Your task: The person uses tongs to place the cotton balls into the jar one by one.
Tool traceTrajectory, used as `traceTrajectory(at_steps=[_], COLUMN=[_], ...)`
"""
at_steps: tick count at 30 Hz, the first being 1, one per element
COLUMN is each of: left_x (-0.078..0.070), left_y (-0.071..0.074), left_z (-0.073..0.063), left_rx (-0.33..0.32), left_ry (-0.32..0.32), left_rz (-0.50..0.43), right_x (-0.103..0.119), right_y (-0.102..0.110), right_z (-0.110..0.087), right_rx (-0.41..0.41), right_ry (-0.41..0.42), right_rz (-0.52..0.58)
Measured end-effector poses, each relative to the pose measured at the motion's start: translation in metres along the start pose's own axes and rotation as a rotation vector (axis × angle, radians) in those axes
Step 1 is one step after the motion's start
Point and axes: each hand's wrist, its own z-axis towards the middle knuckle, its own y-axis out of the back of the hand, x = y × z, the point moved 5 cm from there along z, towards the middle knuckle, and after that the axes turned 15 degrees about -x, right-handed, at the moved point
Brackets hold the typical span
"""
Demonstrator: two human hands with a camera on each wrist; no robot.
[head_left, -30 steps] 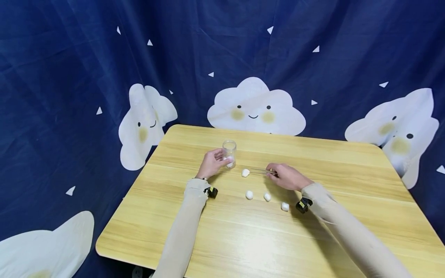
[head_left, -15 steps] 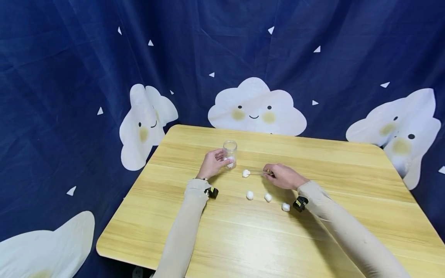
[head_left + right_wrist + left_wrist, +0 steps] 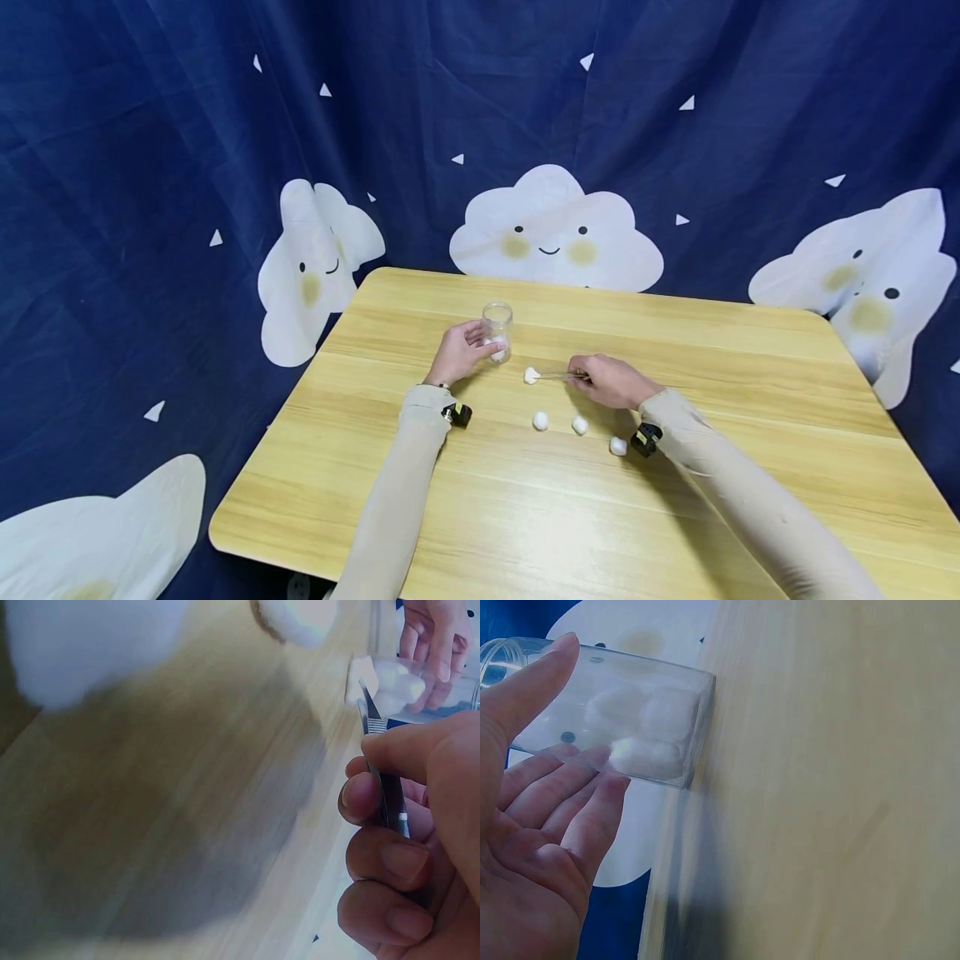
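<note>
Our right hand is bent tight round the tweezers and pinches them between the thumb and fingers. Their tips point left and meet a white cotton ball. We cannot tell if that ball touches the desk or is a little above it. It is just to the right of the clear jar and a bit nearer to us. Our left hand holds the jar from the left, with the thumb on one side and the fingers, a little bent, on the other. The jar stands up straight on the desk with its top open, and some white balls sit at its bottom. Nearer to us, three more balls lie apart on the desk: a left one, a middle one and a right one, which is close to the black camera on our right wrist. Behind the desk there is a dark blue curtain with big white clouds and small white triangles.
</note>
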Motion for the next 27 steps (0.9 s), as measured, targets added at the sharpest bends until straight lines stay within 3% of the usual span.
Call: traceTrajectory(at_steps=[14,27], left_x=[0.0011,0.0017], left_y=[-0.0002,-0.0008], left_z=[-0.0005,0.0007], left_rx=[0.0,0.0], left_ry=[-0.001,0.016], left_rz=[-0.017,-0.013], right_x=[-0.0003,0.001], right_y=[0.0005,0.0068], right_z=[-0.0002,-0.0051], right_rx=[0.004,-0.014], right_ry=[0.041,0.018], right_rz=[-0.019,0.014])
